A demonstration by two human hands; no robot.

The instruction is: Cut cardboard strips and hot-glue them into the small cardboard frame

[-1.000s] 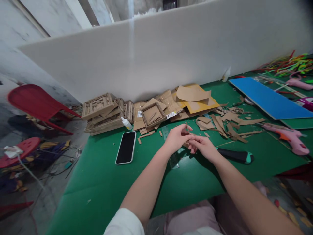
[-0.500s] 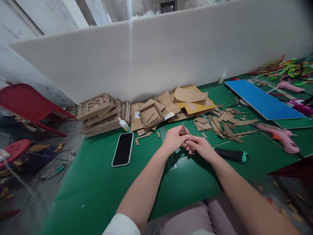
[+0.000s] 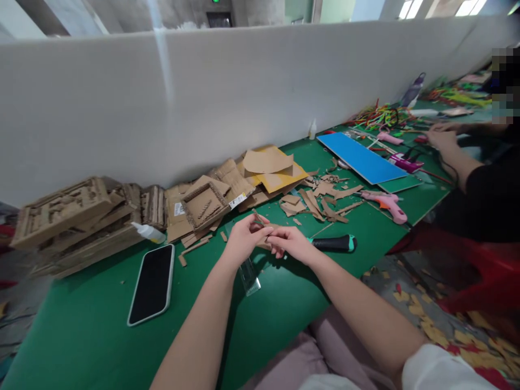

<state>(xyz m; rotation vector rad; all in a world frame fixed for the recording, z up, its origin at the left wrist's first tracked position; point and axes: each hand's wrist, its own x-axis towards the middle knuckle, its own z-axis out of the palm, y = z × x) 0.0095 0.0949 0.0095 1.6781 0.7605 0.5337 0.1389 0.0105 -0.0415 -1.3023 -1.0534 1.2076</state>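
Both the left hand (image 3: pixel 242 237) and the right hand (image 3: pixel 296 245) pinch a small cardboard piece (image 3: pixel 265 246) beside the clear ruler (image 3: pixel 250 279).

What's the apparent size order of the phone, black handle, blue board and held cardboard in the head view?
1. Phone and blue board: unsure, phone is nearer
2. Black handle
3. Held cardboard, visible part only

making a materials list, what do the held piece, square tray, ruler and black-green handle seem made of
Held piece: probably cardboard, matt brown, though mostly hidden.
Square tray: corrugated cardboard, matt; its rim shows fluted edges.
Ruler: likely clear plastic, glossy; see-through with a glint.
Black-green handle: perhaps plastic with a rubbery grip; the dark, dull finish leaves it open.
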